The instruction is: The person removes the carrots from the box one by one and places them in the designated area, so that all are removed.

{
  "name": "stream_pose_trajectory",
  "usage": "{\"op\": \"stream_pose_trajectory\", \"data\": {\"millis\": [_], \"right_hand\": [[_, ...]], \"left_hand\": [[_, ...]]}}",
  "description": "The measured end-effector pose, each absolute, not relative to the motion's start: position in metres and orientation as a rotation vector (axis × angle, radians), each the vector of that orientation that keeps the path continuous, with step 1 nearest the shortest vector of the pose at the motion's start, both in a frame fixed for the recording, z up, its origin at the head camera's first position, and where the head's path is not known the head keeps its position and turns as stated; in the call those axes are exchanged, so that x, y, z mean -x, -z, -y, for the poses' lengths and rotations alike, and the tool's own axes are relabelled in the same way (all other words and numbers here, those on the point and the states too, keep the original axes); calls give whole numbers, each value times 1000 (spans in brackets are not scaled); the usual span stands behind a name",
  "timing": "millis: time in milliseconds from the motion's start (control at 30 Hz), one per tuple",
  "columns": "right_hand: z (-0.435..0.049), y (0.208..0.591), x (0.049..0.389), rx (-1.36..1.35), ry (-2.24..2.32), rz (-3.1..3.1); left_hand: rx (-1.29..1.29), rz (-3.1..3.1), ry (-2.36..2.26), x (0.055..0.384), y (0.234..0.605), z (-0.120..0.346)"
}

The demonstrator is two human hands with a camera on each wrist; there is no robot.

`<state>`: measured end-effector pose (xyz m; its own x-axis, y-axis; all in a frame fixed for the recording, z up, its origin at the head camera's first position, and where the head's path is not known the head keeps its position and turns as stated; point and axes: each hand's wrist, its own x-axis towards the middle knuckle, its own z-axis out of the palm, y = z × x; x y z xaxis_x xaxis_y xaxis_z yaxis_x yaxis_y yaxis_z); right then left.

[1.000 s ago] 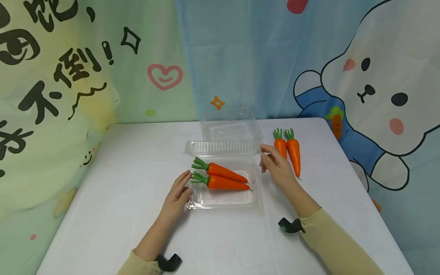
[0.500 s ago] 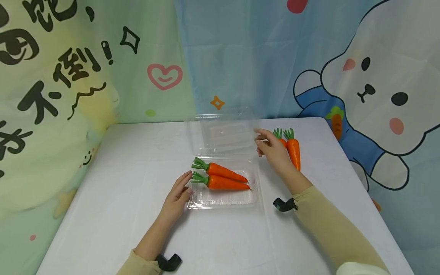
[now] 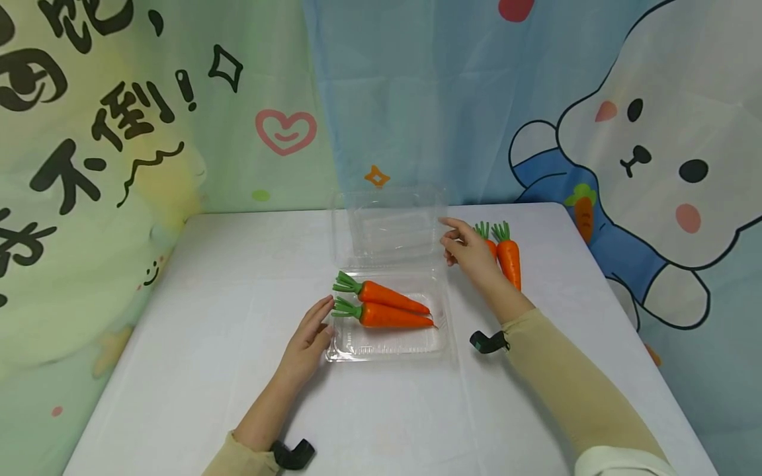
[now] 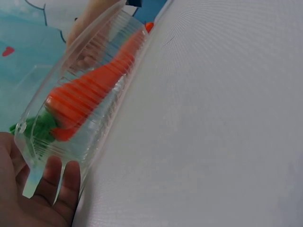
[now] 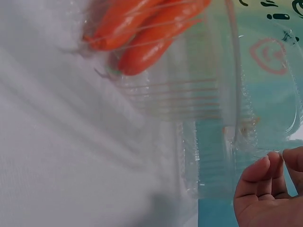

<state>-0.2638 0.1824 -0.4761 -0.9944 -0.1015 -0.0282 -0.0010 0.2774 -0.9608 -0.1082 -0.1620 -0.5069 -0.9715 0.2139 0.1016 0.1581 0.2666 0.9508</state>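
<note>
Lid [image 3: 389,228] now farther back, edge in pinch grip of right hand [image 3: 469,251]; left hand [image 3: 306,338] loose against tray [image 3: 387,342].

My left arm [image 3: 264,413] slants forward and inward; at its end my left hand [image 3: 305,340] has its fingers nearly straight and side by side, with the thumb a little apart on the inner side; my right arm [image 3: 577,387] angles in from the other side and reaches farther forward; my right hand [image 3: 473,254] bends its lower fingers inward, index finger and thumb near each other at the tips.
</note>
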Motion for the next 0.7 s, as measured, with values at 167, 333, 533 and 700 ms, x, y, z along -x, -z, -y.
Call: {"op": "stream_pose_trajectory", "data": {"millis": [167, 333, 533, 700], "right_hand": [[-185, 482, 269, 90, 1786, -2428], [-186, 486, 273, 79, 1791, -2399], [-188, 486, 273, 50, 1819, -2358], [-190, 479, 266, 17, 1824, -2419]], "left_hand": [[-372, -2467, -1830, 108, 506, 162], [-375, -2483, -1818, 108, 507, 162], [-365, -2511, -1791, 107, 505, 161], [-368, -2516, -1779, 107, 504, 161]]}}
